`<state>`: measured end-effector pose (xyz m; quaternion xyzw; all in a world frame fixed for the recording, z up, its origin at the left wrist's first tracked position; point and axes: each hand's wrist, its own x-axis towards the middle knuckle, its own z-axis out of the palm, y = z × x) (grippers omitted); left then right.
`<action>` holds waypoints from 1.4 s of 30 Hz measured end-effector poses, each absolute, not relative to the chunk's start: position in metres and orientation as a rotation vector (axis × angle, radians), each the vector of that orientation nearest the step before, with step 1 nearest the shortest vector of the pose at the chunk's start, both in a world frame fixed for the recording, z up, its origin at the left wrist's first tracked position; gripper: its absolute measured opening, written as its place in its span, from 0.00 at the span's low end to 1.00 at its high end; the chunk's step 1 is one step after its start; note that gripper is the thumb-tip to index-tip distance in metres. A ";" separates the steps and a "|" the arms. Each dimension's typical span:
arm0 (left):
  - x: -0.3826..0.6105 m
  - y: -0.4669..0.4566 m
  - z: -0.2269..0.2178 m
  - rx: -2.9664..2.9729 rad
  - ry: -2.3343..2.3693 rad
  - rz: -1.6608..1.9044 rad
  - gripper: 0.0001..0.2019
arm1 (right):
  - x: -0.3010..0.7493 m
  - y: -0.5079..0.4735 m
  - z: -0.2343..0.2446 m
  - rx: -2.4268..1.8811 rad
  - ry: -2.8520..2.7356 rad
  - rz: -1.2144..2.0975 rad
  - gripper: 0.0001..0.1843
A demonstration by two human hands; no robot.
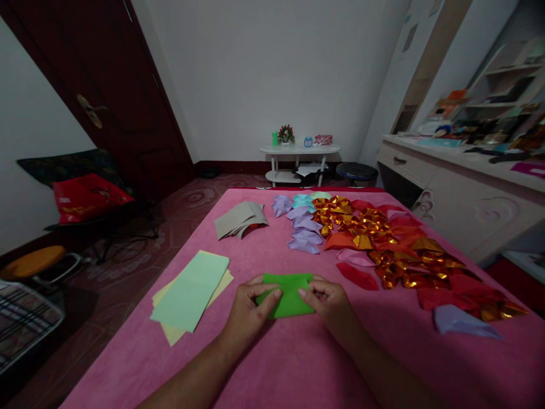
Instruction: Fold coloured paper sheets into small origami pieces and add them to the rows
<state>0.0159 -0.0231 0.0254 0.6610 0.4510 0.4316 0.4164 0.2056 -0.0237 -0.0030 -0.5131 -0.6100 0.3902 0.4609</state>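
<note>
A green paper sheet (288, 291), partly folded, lies on the pink tablecloth (272, 363) in front of me. My left hand (249, 309) presses on its left side, fingers curled and a fingertip pinching the paper. From the right, my right hand (326, 301) grips the sheet's edge, fingers bent over it. Both hands are closed on the same sheet.
A stack of pale green and yellow sheets (191, 292) lies to the left. Grey papers (240, 218) sit farther back. Several folded purple, red and gold paper shapes (374, 238) cover the right side. A white desk (468, 187) stands at right, a chair with a red bag (87, 196) at left.
</note>
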 end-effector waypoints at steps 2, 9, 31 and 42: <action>0.016 -0.024 0.025 1.669 1.141 1.064 0.14 | 0.206 -0.023 -0.002 -1.244 -1.483 0.962 0.21; 0.016 -0.021 0.021 1.592 1.140 1.169 0.08 | 0.208 -0.022 -0.001 -1.213 -1.312 0.994 0.16; 0.016 -0.023 0.021 1.497 1.151 1.256 0.08 | 0.205 -0.026 0.009 -1.159 -1.081 1.070 0.10; 0.013 -0.023 0.023 1.539 1.152 1.311 0.07 | 0.202 -0.030 0.013 -1.198 -0.936 1.100 0.12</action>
